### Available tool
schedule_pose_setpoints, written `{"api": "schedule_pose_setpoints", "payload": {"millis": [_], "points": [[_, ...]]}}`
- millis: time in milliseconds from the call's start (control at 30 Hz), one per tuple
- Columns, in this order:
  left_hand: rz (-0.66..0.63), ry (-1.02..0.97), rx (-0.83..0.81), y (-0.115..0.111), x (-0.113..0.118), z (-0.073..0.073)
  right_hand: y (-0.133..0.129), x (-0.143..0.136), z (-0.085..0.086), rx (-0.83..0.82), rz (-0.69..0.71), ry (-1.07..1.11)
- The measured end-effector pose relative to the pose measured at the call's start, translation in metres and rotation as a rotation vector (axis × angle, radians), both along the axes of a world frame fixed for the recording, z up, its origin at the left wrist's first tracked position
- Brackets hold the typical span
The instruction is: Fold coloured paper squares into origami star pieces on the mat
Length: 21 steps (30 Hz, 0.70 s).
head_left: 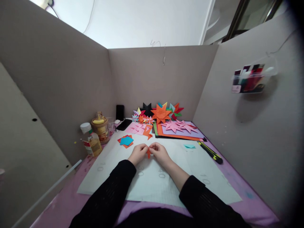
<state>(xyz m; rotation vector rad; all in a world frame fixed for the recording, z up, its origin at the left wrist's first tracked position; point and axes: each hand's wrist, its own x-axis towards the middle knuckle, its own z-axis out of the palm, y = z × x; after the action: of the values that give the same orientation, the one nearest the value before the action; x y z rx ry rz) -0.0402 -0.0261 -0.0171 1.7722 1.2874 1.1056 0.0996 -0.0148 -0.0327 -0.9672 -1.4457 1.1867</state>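
Observation:
Between my two hands is a small folded piece of orange paper, its pointed end hanging down below my fingers. My left hand pinches it from the left, and my right hand pinches it from the right. The fingertips of both hands nearly meet and cover the paper's upper part. Just beyond them lies another folded orange paper piece. To the left of my hands rests a stack of blue, red and orange paper. A small folded turquoise paper lies to the right.
A white sheet with numbers covers the table. At the right lies a yellow-black utility knife. Pink paper stars sit on stacked coloured sheets. Several folded stars, a large orange star among them, stand behind. A bottle and jar stand left.

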Motion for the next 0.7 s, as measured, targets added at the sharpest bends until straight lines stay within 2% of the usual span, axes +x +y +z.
{"api": "schedule_pose_setpoints", "payload": {"millis": [133,300,467,600,700], "points": [[0.049,-0.009,0.035,0.002,-0.002,-0.001,0.000,-0.002,0.001,-0.007,0.025,0.037],[0.069,-0.124,-0.020,0.007,-0.009,0.000,-0.004,-0.002,0.004,0.022,0.023,0.034],[0.256,-0.244,-0.036,0.019,-0.034,0.004,0.000,0.001,-0.006,-0.008,-0.034,0.020],[0.348,-0.230,-0.007,0.025,-0.042,-0.003,0.033,-0.003,-0.008,0.020,-0.147,-0.042],[0.327,-0.056,0.043,0.022,-0.036,-0.009,0.071,-0.014,-0.004,0.120,-0.251,-0.156]]}}
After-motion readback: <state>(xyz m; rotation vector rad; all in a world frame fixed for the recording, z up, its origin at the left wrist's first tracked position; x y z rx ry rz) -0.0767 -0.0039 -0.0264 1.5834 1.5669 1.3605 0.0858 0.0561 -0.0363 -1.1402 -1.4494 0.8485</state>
